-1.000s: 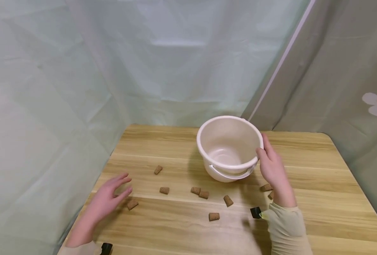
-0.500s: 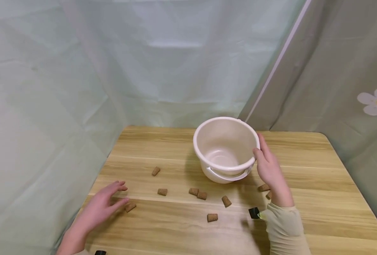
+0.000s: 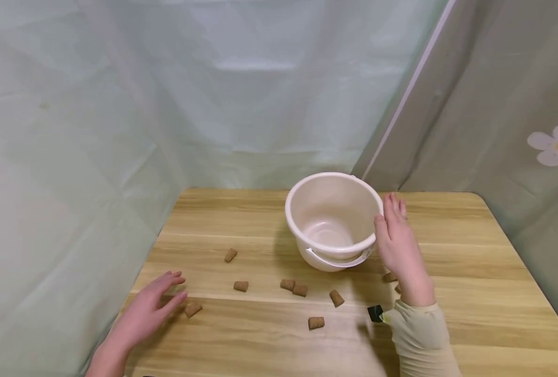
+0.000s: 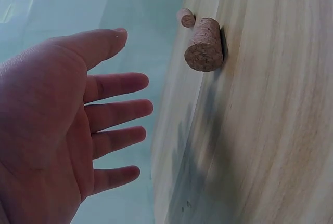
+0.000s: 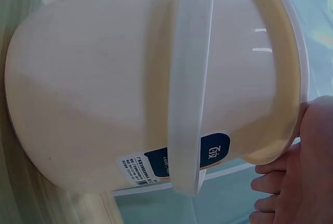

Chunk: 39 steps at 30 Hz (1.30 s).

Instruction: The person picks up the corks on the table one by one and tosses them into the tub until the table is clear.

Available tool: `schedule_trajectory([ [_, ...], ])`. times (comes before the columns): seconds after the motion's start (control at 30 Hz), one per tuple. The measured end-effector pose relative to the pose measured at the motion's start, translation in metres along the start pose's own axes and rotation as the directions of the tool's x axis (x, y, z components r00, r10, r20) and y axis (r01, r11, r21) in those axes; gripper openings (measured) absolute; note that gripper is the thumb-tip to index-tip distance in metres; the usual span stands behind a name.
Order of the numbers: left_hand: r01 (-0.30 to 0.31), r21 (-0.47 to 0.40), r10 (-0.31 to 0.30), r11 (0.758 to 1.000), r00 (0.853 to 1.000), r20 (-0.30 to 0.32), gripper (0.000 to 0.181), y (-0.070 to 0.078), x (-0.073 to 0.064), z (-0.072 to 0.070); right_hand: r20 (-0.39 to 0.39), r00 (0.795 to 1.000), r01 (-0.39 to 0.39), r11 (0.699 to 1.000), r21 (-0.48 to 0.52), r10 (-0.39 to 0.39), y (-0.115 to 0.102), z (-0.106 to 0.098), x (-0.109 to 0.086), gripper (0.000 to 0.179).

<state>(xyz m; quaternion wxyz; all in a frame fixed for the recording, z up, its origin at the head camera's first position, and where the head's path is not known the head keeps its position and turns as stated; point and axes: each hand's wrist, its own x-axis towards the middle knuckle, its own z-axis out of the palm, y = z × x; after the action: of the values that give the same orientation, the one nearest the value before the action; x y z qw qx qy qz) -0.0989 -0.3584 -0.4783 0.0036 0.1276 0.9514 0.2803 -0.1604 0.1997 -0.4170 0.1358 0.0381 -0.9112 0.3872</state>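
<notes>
A white plastic bucket (image 3: pixel 323 262) stands upright on the table, its handle hanging down the near side; no contents show inside. My right hand (image 3: pixel 398 246) is at the bucket's right rim, fingers extended, thumb right by the edge. In the right wrist view, the hand (image 5: pixel 299 177) lies at the rim below a label (image 5: pixel 213 150). My left hand (image 3: pixel 142 314) hovers over the left of the table, fingers spread and holding nothing. Just beyond its thumb lies a cork (image 3: pixel 193 310), seen end-on as a cork (image 4: pixel 204 47) in the left wrist view.
More corks lie scattered on the wooden table (image 3: pixel 241 345): a cork (image 3: pixel 230 255) at the left, a touching pair with one cork (image 3: pixel 299 290) in the middle, and a cork (image 3: pixel 390 277) partly behind the right wrist. Fabric curtains (image 3: pixel 269 104) border the table.
My right hand's fingers have straightened and loosened from the bucket's rim. The left hand has shifted slightly toward me and its fingers stay spread. The bucket sits where it was.
</notes>
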Motion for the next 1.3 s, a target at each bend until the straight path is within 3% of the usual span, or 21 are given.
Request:
schedule_trajectory([
  [0.37, 0.011, 0.032, -0.011, 0.999, 1.0, -0.007, 0.032, -0.004, -0.005, 0.004, 0.021, 0.999, 0.037, 0.999, -0.037, -0.036, 0.001, -0.003, -0.001, 0.062],
  [0.7, -0.057, 0.057, 0.059, 0.997, 0.997, -0.046, 0.024, -0.009, -0.015, 0.01, 0.022, 1.0, 0.0, 0.999, -0.054, 0.001, -0.003, -0.004, -0.001, 0.063],
  [1.0, -0.036, 0.078, 0.035, 0.996, 0.999, 0.017, 0.03, -0.009, -0.018, 0.013, 0.019, 1.0, -0.009, 0.998, -0.056, 0.011, 0.0, -0.005, -0.002, 0.064],
  [1.3, -0.05, 0.098, 0.049, 0.994, 0.999, 0.011, 0.025, -0.014, -0.021, 0.018, 0.003, 1.0, 0.002, 0.998, -0.059, -0.002, -0.002, -0.003, -0.001, 0.064],
])
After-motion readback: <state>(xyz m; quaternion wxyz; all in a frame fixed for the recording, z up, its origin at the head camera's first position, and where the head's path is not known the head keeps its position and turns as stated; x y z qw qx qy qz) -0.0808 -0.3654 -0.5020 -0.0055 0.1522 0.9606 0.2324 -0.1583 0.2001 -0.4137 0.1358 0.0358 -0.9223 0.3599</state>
